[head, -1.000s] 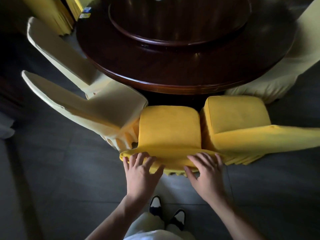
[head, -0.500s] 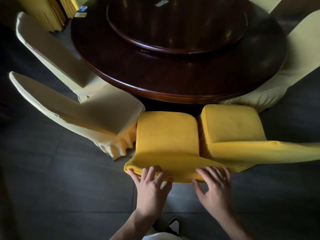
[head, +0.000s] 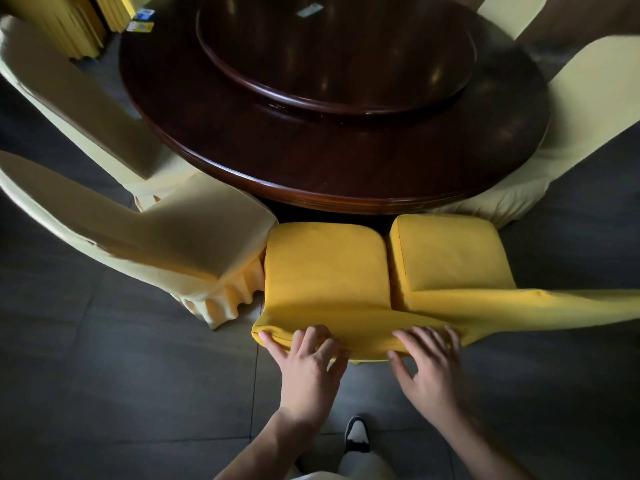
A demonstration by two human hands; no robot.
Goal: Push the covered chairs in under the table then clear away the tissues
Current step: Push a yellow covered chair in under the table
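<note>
A yellow covered chair (head: 325, 268) stands right in front of me, its seat front close to the rim of the round dark wooden table (head: 311, 168). My left hand (head: 308, 365) and my right hand (head: 429, 365) both press with spread, straight fingers on the top of its backrest. A second yellow covered chair (head: 450, 258) stands touching it on the right. On the left stand two pale cream covered chairs (head: 166, 233), one behind the other. Small tissue packets (head: 140, 26) lie at the table's far left edge.
A raised lazy Susan (head: 339, 64) fills the table's middle, with a small flat item (head: 310, 10) on it. More cream covered chairs (head: 540, 161) stand at the right. Yellow draped fabric (head: 79, 26) hangs at the top left. My shoe (head: 356, 434) is on the dark tiled floor.
The yellow chair has slid forward toward the table with both hands staying on its backrest. I have stepped closer, and the view has shifted forward over the table.
</note>
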